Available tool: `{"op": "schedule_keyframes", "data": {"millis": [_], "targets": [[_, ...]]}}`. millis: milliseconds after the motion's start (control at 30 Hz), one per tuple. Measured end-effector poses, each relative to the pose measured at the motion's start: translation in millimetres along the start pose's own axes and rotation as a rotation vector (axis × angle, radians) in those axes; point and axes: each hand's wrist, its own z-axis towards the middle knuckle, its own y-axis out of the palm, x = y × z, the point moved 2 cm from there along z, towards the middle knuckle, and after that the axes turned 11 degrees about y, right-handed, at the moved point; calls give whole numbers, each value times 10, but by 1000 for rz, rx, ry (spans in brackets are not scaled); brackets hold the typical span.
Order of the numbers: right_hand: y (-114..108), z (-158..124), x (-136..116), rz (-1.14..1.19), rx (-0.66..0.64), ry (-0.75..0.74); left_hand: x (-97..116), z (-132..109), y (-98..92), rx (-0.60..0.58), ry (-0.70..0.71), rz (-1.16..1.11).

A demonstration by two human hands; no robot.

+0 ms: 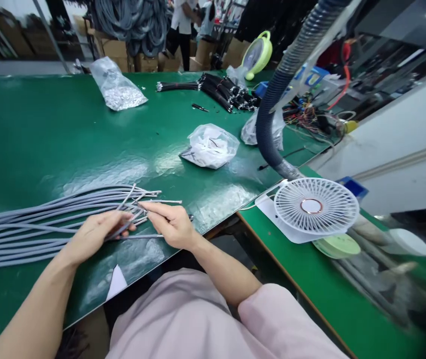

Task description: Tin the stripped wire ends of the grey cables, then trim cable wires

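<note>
A bundle of long grey cables runs in from the left across the green table, their stripped ends lying around both hands. My left hand is closed around a grey cable close to its end. Just to the right, my right hand pinches a slim tool with a thin metal tip at the cable ends; its dark rear end shows past the hand. The tool's exact kind is hidden by my fingers. One cable end with pale wires points right, beyond my fingertips.
Clear plastic bags and a bag of small silvery parts stand farther back. Black cable bundles lie near a green fan. A ribbed hose hangs at right above a white fan. People stand behind the table.
</note>
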Motion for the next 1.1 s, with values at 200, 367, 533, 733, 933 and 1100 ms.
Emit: {"op": "schedule_keyframes", "data": {"millis": [200, 367, 533, 733, 933, 1100], "targets": [[-74, -72, 55, -47, 135, 8, 91, -61, 23, -295, 0, 122], [-382, -185, 197, -58, 341, 94, 146, -43, 78, -213, 121, 316], [-606, -302, -17, -293, 116, -93, 62, -51, 162, -150, 251, 517], [-455, -340, -168, -751, -107, -250, 17, -79, 197, -69, 463, 827], [-354, -330, -135, -876, -87, -269, 54, -91, 221, -21, 601, 957], [-343, -302, -136, -864, -88, -268, 59, -90, 236, -18, 628, 1012]]}}
